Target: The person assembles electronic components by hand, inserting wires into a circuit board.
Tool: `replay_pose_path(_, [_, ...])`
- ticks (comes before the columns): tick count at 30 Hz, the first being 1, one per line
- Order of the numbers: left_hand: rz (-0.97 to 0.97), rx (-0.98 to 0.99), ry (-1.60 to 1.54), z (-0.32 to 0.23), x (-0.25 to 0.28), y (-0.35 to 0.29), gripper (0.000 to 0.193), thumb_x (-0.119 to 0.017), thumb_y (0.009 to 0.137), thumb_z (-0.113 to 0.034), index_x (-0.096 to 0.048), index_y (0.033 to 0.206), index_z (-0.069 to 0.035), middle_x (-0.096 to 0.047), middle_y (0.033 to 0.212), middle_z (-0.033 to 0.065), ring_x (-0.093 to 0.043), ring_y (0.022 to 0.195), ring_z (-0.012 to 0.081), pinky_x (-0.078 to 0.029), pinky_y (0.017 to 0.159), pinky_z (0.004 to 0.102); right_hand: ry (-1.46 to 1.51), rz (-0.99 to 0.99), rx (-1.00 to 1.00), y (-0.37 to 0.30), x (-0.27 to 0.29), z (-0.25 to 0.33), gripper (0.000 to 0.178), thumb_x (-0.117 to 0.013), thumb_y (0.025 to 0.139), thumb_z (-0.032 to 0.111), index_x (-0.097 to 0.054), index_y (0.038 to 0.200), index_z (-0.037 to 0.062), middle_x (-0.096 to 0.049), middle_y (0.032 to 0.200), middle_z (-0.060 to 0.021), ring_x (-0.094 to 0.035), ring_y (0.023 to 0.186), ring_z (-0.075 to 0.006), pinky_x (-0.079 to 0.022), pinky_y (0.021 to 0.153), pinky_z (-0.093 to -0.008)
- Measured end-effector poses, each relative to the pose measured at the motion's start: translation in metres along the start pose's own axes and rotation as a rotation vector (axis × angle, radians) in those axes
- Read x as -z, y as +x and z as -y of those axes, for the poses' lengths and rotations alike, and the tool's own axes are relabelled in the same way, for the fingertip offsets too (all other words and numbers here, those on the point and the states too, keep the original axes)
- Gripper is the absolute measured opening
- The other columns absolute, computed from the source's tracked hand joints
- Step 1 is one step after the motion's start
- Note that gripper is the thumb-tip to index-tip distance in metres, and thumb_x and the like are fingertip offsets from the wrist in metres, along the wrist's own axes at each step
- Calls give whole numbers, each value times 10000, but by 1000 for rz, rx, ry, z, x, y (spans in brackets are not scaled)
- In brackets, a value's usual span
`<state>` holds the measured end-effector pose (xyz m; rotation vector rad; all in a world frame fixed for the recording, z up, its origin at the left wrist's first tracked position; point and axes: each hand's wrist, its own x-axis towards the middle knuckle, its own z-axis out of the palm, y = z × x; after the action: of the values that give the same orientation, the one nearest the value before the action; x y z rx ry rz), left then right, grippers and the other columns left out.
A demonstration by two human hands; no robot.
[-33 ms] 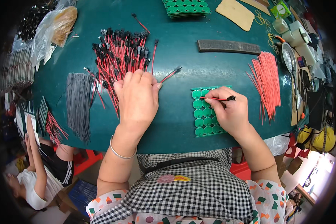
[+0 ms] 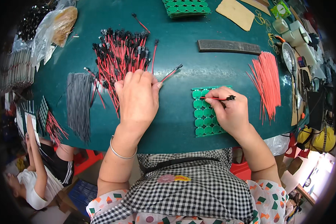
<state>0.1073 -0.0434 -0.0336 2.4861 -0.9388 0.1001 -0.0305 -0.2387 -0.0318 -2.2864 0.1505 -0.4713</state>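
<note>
My left hand (image 2: pixel 137 98) is closed at the near end of a heap of red-and-black wire leads with black plugs (image 2: pixel 119 54). Thumb and fingertips pinch one wire lead (image 2: pixel 171 73), whose plug points out to the right. Over a green circuit board panel (image 2: pixel 199 112), my right hand (image 2: pixel 229 108) pinches another wire lead (image 2: pixel 218 98). Its black plug sticks out past the knuckles, and its wire end lies at the upper left round boards. That hand covers the panel's right part.
Grey wires (image 2: pixel 78 106) lie left of the heap, red wires (image 2: pixel 267 84) at the right. Behind the panel is a dark bar (image 2: pixel 228 47). Stacked green panels (image 2: pixel 186 8) and a tan pad (image 2: pixel 235 14) sit farther back. Tape rolls (image 2: pixel 298 33) line the right edge. Another person (image 2: pixel 39 183) sits at the left.
The plug end of the lead in my left hand has tipped up very slightly. Both hands stay in place.
</note>
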Motion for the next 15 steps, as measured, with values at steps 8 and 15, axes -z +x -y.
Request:
replay_pose_path(8, [71,348,-724,1,15,0,32,-566,978,-28,-571,952,-10,-640,822,28,-587,769,85,-462,739,239,-91,128,29,15,-1,4,90,-722,803,29,-636,826,22,-651,800,-120,-653,698,-313,-527,602,-369])
replay_pose_path(15, [4,369,-1256,-21,32,-21,244,-639,932,-6,-603,1165,60,-711,932,115,-673,848,140,-519,787,237,-156,102,-73,20,-2,9,134,-743,806,75,-644,875,16,-642,790,-126,-652,687,-280,-530,621,-354])
